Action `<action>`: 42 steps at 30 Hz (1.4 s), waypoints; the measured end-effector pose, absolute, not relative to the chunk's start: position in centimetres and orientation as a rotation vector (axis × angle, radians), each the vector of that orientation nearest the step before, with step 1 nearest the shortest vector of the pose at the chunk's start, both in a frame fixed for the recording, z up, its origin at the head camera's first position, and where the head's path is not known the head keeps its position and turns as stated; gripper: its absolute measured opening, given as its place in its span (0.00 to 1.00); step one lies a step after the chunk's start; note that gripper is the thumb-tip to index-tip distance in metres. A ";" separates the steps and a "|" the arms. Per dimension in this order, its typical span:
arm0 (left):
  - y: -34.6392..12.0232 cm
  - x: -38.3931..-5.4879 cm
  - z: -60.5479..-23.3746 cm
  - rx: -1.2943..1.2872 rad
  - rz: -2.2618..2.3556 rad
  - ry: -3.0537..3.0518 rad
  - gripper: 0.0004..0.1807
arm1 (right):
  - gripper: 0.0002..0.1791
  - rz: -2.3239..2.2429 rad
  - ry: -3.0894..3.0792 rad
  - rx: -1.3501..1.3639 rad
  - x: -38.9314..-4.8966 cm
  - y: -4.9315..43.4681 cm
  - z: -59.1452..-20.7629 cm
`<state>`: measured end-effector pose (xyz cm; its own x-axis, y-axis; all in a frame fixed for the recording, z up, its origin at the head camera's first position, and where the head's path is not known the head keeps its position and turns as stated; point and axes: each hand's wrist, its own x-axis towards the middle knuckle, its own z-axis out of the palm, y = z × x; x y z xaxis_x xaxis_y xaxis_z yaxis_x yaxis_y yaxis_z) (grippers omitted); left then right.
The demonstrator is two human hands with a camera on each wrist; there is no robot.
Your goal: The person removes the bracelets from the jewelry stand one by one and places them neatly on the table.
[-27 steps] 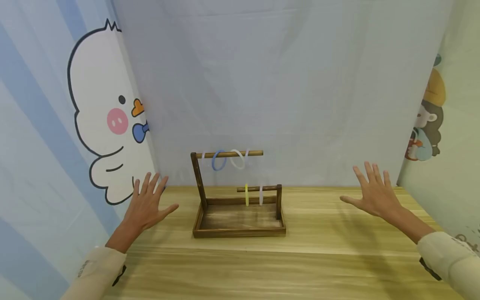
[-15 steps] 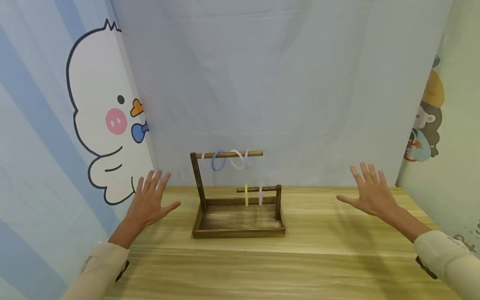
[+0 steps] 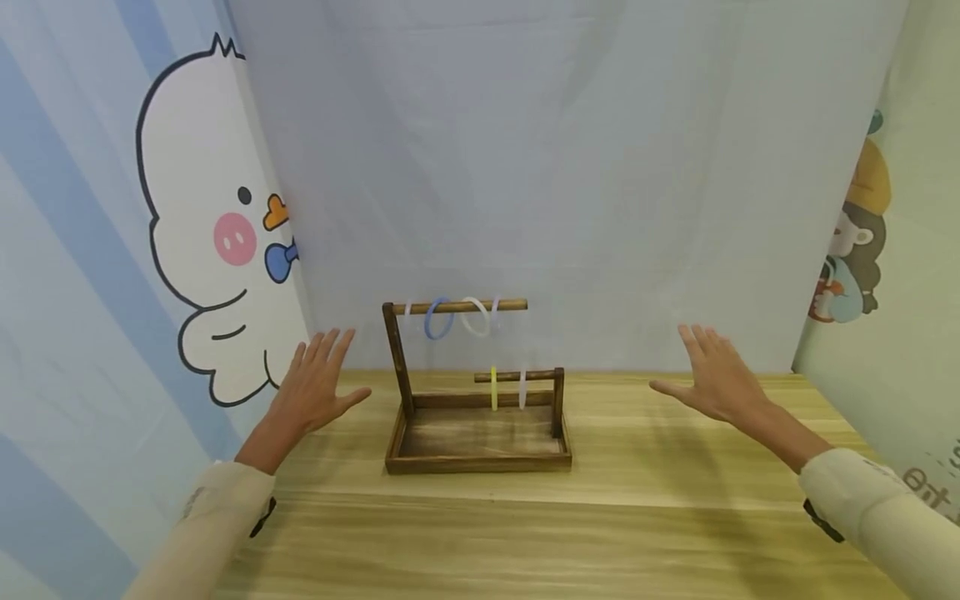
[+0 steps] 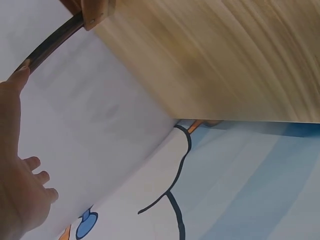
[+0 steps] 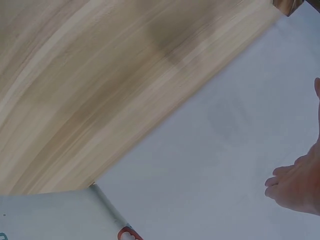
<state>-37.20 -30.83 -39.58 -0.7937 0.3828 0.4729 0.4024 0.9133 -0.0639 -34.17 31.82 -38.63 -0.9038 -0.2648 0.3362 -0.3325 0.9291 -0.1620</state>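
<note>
A dark wooden rack (image 3: 480,465) with a tray base stands on the table. On its upper bar (image 3: 513,305) hang a blue ring (image 3: 429,323), a white ring (image 3: 467,325) and two pale, see-through rings, one near each side. The lower bar (image 3: 540,376) carries a yellow ring (image 3: 494,390) and a pale lilac ring (image 3: 522,390). My left hand (image 3: 311,392) hovers left of the rack, fingers straight and thumb spread, touching nothing. To the right of the rack, farther off, my right hand (image 3: 720,383) is held likewise, with nothing in it.
The wooden table (image 3: 487,542) meets a grey cloth backdrop (image 3: 570,167) behind the rack. A cloth printed with a white cartoon duck (image 3: 202,183) hangs on the left. At right hangs a pale green cloth (image 3: 922,250) with a cartoon figure.
Both hands have moved inward toward the rack, the right hand more clearly, and its fingers have drawn closer together. The rack and rings have stayed in place.
</note>
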 end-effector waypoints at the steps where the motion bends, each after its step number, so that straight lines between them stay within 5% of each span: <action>1: -30.7 -37.3 -39.5 -0.570 -0.058 -2.580 0.57 | 0.61 0.315 -2.773 0.446 -34.3 31.6 -38.6; 42: -26.5 -41.1 -37.1 -0.685 -0.208 -2.531 0.58 | 0.50 0.542 -2.655 0.655 -38.3 16.9 -37.7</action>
